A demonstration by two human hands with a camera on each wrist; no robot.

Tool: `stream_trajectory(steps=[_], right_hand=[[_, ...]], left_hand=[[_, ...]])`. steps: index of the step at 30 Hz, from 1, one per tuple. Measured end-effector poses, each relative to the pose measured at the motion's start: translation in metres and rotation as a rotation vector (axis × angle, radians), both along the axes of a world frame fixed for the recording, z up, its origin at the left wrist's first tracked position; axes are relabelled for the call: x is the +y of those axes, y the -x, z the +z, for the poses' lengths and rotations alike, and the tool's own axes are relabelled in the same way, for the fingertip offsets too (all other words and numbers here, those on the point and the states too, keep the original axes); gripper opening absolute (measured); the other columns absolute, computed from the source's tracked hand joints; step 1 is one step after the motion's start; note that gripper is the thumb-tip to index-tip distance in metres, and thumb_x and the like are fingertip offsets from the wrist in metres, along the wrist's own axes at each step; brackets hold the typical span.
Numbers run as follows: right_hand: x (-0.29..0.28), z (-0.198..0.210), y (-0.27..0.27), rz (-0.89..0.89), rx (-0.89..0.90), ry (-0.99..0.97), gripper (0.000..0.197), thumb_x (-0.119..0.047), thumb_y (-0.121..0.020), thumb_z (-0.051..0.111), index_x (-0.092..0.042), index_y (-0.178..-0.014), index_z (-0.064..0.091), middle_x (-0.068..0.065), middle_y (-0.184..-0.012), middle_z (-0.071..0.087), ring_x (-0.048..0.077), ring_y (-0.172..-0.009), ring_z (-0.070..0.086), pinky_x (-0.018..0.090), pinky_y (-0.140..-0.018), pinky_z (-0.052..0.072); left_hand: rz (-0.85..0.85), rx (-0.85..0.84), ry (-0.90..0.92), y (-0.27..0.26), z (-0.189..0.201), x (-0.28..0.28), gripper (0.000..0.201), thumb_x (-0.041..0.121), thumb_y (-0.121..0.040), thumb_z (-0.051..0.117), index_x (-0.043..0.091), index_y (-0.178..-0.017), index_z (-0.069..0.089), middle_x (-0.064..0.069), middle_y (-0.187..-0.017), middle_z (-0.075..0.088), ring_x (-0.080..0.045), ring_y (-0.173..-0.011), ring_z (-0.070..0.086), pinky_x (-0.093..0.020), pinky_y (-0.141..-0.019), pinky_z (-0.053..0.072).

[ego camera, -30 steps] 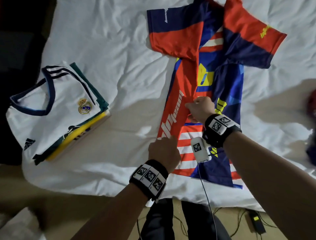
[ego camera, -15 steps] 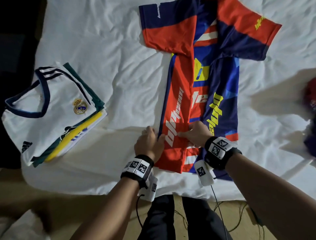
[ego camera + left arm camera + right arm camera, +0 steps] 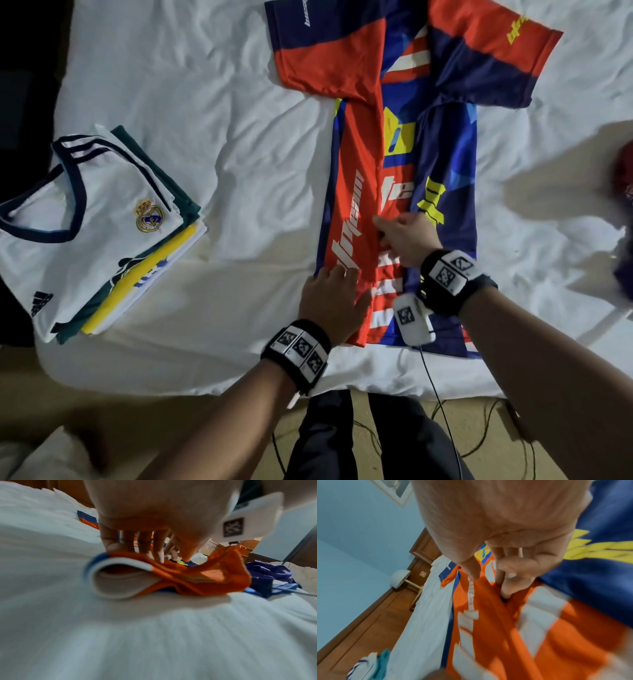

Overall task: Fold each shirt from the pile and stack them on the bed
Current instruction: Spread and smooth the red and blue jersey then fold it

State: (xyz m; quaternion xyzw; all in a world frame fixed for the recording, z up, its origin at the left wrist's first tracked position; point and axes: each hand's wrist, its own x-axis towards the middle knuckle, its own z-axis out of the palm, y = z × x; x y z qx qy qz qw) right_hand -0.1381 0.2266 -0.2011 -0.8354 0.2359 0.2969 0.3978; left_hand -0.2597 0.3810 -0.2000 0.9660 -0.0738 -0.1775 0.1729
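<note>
A red, blue and yellow jersey (image 3: 445,164) lies flat on the white bed (image 3: 239,137), with both sides folded in toward the middle and its sleeves spread at the top. My left hand (image 3: 334,298) presses flat, fingers straight, on the lower left of the red panel (image 3: 214,577). My right hand (image 3: 400,236) pinches the inner edge of that red fold (image 3: 488,615) between thumb and fingers near the jersey's centre line. At the left sits a stack of folded shirts (image 3: 85,222), a white crested one on top, with green and yellow ones beneath.
Unfolded red and dark blue clothes (image 3: 623,192) lie at the bed's right edge. The bed's near edge runs just below my wrists, with cables (image 3: 445,428) and my legs on the floor beyond. A lamp (image 3: 399,578) stands beside the bed.
My left hand has shifted from the sheet beside the jersey onto its lower red panel. My right hand slid toward the hem, then back up the centre fold.
</note>
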Motion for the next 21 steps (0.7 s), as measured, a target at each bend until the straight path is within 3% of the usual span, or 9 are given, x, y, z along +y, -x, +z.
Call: stream_trajectory(steps=[3,7,10,12,13,15,17,19,21], right_hand=[[0.005,-0.001,-0.041,-0.105,-0.044,-0.024,0.046,-0.051,-0.093,0.064,-0.007,-0.083,0.07,0.006,-0.077,0.075,0.017,-0.045,0.063,0.021,-0.037,0.041],[0.014,-0.005,-0.073,-0.109,-0.02,-0.028,0.043,-0.053,-0.09,0.069,-0.011,-0.079,0.069,0.004,-0.062,0.066,0.014,-0.038,0.057,0.018,-0.033,0.039],[0.014,-0.011,-0.084,-0.087,-0.06,0.001,0.028,-0.038,-0.087,0.075,-0.012,-0.078,0.07,0.005,-0.068,0.067,0.017,-0.052,0.062,0.024,-0.047,0.049],[0.009,-0.012,-0.086,-0.119,-0.147,0.024,0.02,-0.033,-0.088,0.072,-0.017,-0.078,0.066,0.002,-0.073,0.068,0.016,-0.061,0.063,0.018,-0.053,0.047],[0.008,-0.01,-0.085,-0.133,-0.185,0.038,0.017,-0.034,-0.089,0.07,-0.019,-0.082,0.064,-0.001,-0.074,0.067,0.011,-0.06,0.061,0.014,-0.049,0.044],[0.006,-0.01,-0.083,-0.104,-0.231,0.072,0.023,-0.046,-0.087,0.067,-0.024,-0.091,0.062,-0.006,-0.08,0.066,0.005,-0.064,0.061,0.018,-0.052,0.046],[0.002,-0.016,-0.085,-0.052,-0.232,0.141,0.025,-0.051,-0.084,0.063,-0.027,-0.09,0.059,-0.004,-0.086,0.068,0.015,-0.073,0.067,0.028,-0.066,0.054],[-0.002,-0.015,-0.09,-0.014,-0.206,0.231,0.013,-0.036,-0.084,0.059,-0.026,-0.093,0.058,-0.003,-0.093,0.066,0.023,-0.082,0.066,0.033,-0.074,0.052],[-0.005,-0.01,-0.096,0.031,-0.2,0.284,0.019,-0.025,-0.085,0.056,-0.026,-0.104,0.057,-0.001,-0.103,0.06,0.026,-0.089,0.057,0.035,-0.078,0.047]], left_hand=[[-0.042,0.102,-0.097,-0.014,-0.007,-0.014,0.048,0.054,-0.084,0.064,0.01,-0.104,0.065,-0.009,-0.09,0.07,-0.033,-0.08,0.066,-0.042,-0.065,0.054],[-0.09,0.064,-0.112,-0.023,-0.018,-0.028,0.029,0.03,-0.072,0.081,0.01,-0.085,0.065,-0.01,-0.077,0.066,-0.034,-0.072,0.065,-0.04,-0.059,0.052],[-0.128,-0.028,-0.055,-0.025,-0.018,-0.028,0.025,0.024,-0.068,0.082,0.011,-0.08,0.066,-0.008,-0.076,0.066,-0.032,-0.073,0.064,-0.037,-0.062,0.05],[-0.12,-0.071,-0.003,-0.028,-0.016,-0.025,0.021,0.027,-0.075,0.075,0.011,-0.085,0.066,-0.008,-0.079,0.065,-0.032,-0.076,0.062,-0.038,-0.065,0.05],[-0.116,-0.083,0.015,-0.03,-0.015,-0.024,0.02,0.028,-0.078,0.07,0.011,-0.087,0.065,-0.008,-0.081,0.065,-0.032,-0.078,0.062,-0.039,-0.066,0.05],[-0.12,-0.075,0.05,-0.03,-0.019,-0.022,0.02,0.031,-0.081,0.064,0.012,-0.087,0.064,-0.008,-0.082,0.065,-0.032,-0.078,0.062,-0.04,-0.066,0.051],[-0.125,-0.063,0.094,-0.03,-0.023,-0.019,0.021,0.035,-0.089,0.059,0.015,-0.082,0.063,-0.006,-0.078,0.066,-0.03,-0.075,0.064,-0.038,-0.064,0.053],[-0.079,-0.008,0.141,-0.039,-0.018,-0.015,0.033,0.039,-0.099,0.044,0.018,-0.086,0.065,-0.003,-0.08,0.068,-0.027,-0.074,0.066,-0.037,-0.065,0.054],[-0.022,0.034,0.141,-0.062,-0.008,-0.005,0.038,0.04,-0.103,0.033,0.019,-0.097,0.064,-0.003,-0.089,0.07,-0.027,-0.081,0.067,-0.038,-0.068,0.052]])
